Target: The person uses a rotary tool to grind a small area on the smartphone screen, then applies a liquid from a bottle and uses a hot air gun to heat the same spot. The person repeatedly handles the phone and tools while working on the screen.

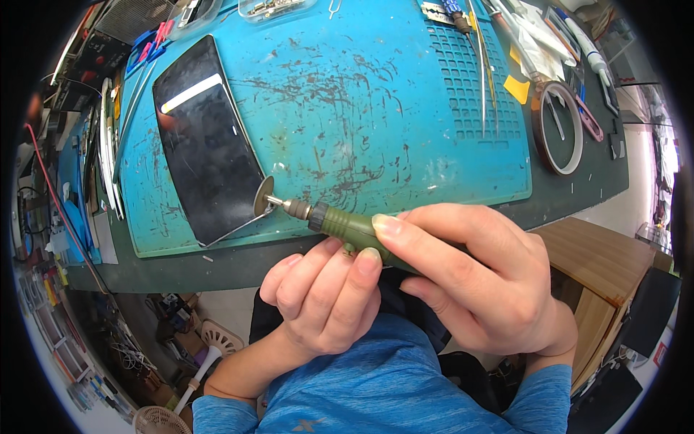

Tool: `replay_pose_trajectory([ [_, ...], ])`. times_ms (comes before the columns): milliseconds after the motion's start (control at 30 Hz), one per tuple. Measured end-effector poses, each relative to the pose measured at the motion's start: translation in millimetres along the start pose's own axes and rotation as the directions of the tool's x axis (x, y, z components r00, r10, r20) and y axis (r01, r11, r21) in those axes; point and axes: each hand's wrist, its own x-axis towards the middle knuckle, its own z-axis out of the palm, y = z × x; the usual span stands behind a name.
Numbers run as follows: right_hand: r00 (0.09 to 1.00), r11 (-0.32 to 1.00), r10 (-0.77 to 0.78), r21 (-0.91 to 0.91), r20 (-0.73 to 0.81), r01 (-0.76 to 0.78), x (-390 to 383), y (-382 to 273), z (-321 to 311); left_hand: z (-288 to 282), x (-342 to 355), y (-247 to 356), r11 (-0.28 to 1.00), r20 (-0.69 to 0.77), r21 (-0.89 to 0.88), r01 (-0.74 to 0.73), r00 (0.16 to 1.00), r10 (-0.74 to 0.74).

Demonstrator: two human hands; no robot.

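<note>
Right hand (pixel 491 278), nearest my camera, has its fingers curled over the rear of a green rotary tool (pixel 350 226); the fingertips press on the upper side, with the thumb lower down. Left hand (pixel 325 300) is loosely fisted under the tool's front half, thumb tip up against the body beside a small green button (pixel 348 249). Both hands have hold of this one tool; neither is spread.

Tool position: held near the front edge of the desk (pixel 163 272), tilted, nose pointing to the left and slightly up in my view. A thin round disc (pixel 264 196) is mounted on its tip. I see the disc overlapping the lower right edge of a black glass-faced device (pixel 206 145); from this angle I cannot tell whether they touch. Device lies slanted on a scuffed blue mat (pixel 325 116), a bright reflection across its upper part.

Surroundings, right side: long tweezers (pixel 482 87) on the mat's gridded area; tape roll (pixel 537 130) standing just beyond the mat's edge, near a pink cutter (pixel 590 121). Top: clear box (pixel 278 9) of small metal parts. Blue shirt (pixel 361 376) fills the lower middle.
</note>
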Motion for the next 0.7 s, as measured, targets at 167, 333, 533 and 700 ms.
replay_pose_trajectory([
  [167, 1.0, 1.0, -0.005, 0.001, 0.001, 0.005, 0.3, 0.8, 0.5, 0.1, 0.4, -0.1, 1.0, 0.0, 0.006, -0.002, 1.0, 0.002],
  [333, 1.0, 1.0, -0.003, 0.003, -0.002, 0.003, 0.1, 0.6, 0.3, 0.7, 0.5, -0.6, 1.0, -0.002, 0.008, -0.005, 1.0, 0.005],
  [533, 1.0, 1.0, -0.004, 0.004, -0.004, 0.004, -0.1, 0.7, 0.6, 0.8, -0.1, -0.2, 1.0, -0.005, 0.009, -0.003, 1.0, 0.003],
  [700, 1.0, 1.0, -0.015, 0.006, -0.002, 0.015, 0.1, 2.4, 0.8, 1.3, -0.8, -1.0, 1.0, -0.008, 0.008, -0.007, 1.0, 0.007],
])
